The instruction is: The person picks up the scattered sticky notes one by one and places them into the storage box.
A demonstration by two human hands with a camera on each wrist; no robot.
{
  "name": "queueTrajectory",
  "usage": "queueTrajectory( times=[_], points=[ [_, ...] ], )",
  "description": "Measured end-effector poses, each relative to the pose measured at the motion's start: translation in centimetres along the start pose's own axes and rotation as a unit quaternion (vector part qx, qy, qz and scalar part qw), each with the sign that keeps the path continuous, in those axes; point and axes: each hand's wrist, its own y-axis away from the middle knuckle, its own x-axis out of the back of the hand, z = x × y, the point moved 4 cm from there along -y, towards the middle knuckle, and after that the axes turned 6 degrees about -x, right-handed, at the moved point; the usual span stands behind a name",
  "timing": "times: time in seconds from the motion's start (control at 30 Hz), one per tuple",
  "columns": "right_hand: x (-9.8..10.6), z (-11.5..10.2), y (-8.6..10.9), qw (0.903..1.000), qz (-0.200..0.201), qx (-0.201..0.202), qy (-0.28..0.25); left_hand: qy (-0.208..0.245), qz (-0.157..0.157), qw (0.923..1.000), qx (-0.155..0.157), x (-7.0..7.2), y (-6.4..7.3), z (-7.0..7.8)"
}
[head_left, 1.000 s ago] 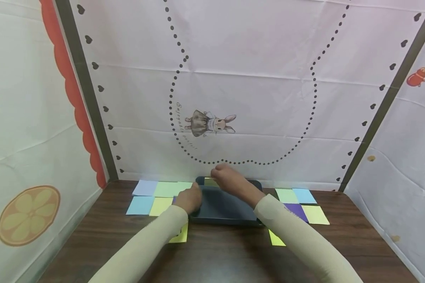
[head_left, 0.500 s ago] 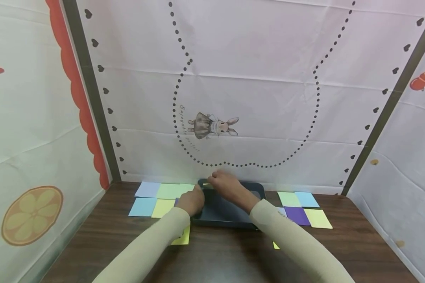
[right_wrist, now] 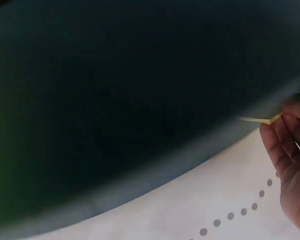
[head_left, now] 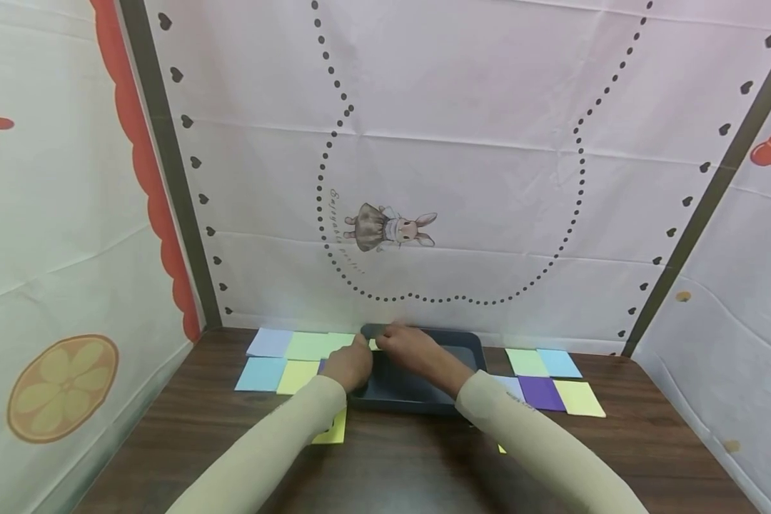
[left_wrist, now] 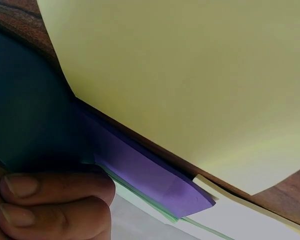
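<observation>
A dark rectangular tray (head_left: 411,389) lies on the table near the back wall. My left hand (head_left: 350,364) is at its left rim; in the left wrist view its fingers (left_wrist: 65,187) are curled against the tray's edge (left_wrist: 35,100). My right hand (head_left: 411,350) is over the tray's back left part, close to the left hand. It pinches a pale yellow sticky note (head_left: 374,344), whose thin edge shows in the right wrist view beside the fingers (right_wrist: 275,145). Most of that note is hidden behind the hands.
Left of the tray lie several sticky notes: light blue (head_left: 258,373), green (head_left: 307,345), pale yellow (head_left: 298,376) and purple (left_wrist: 145,170). Others on the right are purple (head_left: 540,393), blue (head_left: 559,363) and yellow (head_left: 580,397). A patterned cloth (head_left: 488,178) hangs behind the table.
My right hand has come down and slightly nearer at the tray's back left part, with the note. The left hand stays at the left rim. The head view has shifted slightly.
</observation>
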Motion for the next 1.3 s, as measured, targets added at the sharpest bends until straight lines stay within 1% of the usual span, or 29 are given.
queueTrajectory(
  times=[0.13, 0.23, 0.27, 0.37, 0.43, 0.47, 0.57, 0.67, 0.7, 0.77, 0.83, 0.93, 1.03, 1.13, 1.23, 1.3],
  points=[
    [-1.0, 0.0, 0.3, 0.9995, 0.015, 0.027, -0.009, -0.002, -0.003, 1.0000, -0.006, -0.1, -0.2, 0.1],
    [-2.9, 0.6, 0.4, 0.9989, 0.019, 0.042, -0.012, -0.003, -0.006, 0.9999, -0.010, -0.3, -0.2, 0.2],
    [-3.3, 0.7, 0.4, 0.9989, 0.013, 0.041, -0.020, -0.003, -0.006, 0.9999, -0.012, -0.3, -0.2, 0.3],
    [-6.1, 1.7, 0.4, 0.9989, 0.009, 0.042, -0.017, -0.006, -0.001, 0.9999, -0.016, -0.3, 0.0, 0.5],
    [-7.5, 2.3, 0.4, 0.9990, 0.005, 0.044, -0.011, -0.007, 0.003, 0.9998, -0.017, -0.3, -0.1, 0.5],
    [-7.1, 2.1, 0.4, 0.9989, -0.003, 0.045, -0.010, -0.005, 0.004, 0.9999, -0.015, -0.4, -0.1, 0.6],
    [-7.7, 2.4, 0.4, 0.9987, -0.009, 0.048, -0.015, -0.001, 0.005, 0.9999, -0.013, -0.4, -0.3, 0.7],
    [-7.8, 2.6, 0.5, 0.9982, -0.002, 0.054, -0.024, 0.001, 0.005, 0.9999, -0.012, -0.4, -0.3, 0.8],
    [-8.9, 3.1, 0.5, 0.9980, 0.005, 0.057, -0.027, 0.001, 0.006, 0.9999, -0.014, -0.3, -0.2, 0.8],
    [-9.4, 3.4, 0.4, 0.9976, 0.010, 0.062, -0.028, 0.000, 0.005, 0.9998, -0.017, -0.3, -0.2, 0.9],
    [-9.7, 3.5, 0.3, 0.9975, 0.006, 0.062, -0.032, -0.001, 0.005, 0.9998, -0.020, -0.2, -0.3, 0.9],
    [-9.6, 3.4, 0.2, 0.9974, -0.012, 0.059, -0.040, -0.003, 0.005, 0.9998, -0.020, -0.1, -0.3, 0.9],
    [-8.9, 3.0, 0.1, 0.9967, -0.032, 0.057, -0.049, 0.000, 0.007, 0.9998, -0.018, 0.0, -0.3, 0.7],
    [-8.7, 2.8, 0.0, 0.9959, -0.035, 0.060, -0.057, 0.000, 0.008, 0.9999, -0.015, 0.1, -0.1, 0.6],
    [-9.2, 2.7, -0.2, 0.9959, -0.033, 0.068, -0.049, -0.004, 0.009, 0.9998, -0.016, 0.2, 0.2, 0.4],
    [-10.2, 2.9, -0.3, 0.9962, -0.026, 0.072, -0.040, -0.001, 0.011, 0.9998, -0.016, 0.2, 0.3, 0.3]
  ],
)
